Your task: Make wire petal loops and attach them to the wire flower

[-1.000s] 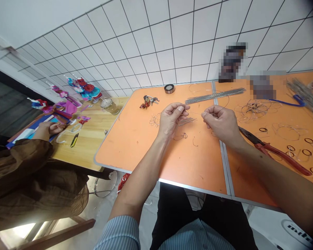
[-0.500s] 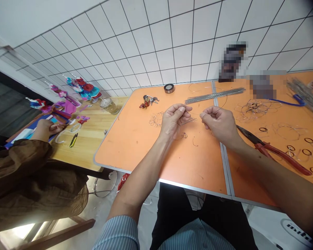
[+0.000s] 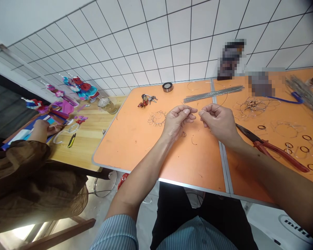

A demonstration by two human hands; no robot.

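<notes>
Above the orange table [image 3: 135,149], my left hand [image 3: 177,121] is closed in a pinch, thumb against the fingers, on something too thin to make out. My right hand [image 3: 216,119] is pinched shut on a thin wire [image 3: 226,99] that curves up behind it. The fingertips of both hands are close together with a small gap. Behind them lies a bundle of straight metal wires [image 3: 214,93]. A looped wire ring [image 3: 157,118] rests left of my left hand. Just below the hands are small wire scraps [image 3: 194,140].
Red-handled pliers [image 3: 279,149] and dark rings [image 3: 304,149] lie at the right. Tangled wire [image 3: 253,105], keys [image 3: 147,100] and a tape roll [image 3: 167,87] sit farther back. At the left, another person's hand [image 3: 53,128] is over a wooden table [image 3: 94,139].
My left hand has moved slightly right, nearer my right hand. The short wires that showed by its fingers are now mostly out of sight. The view has shifted a little.
</notes>
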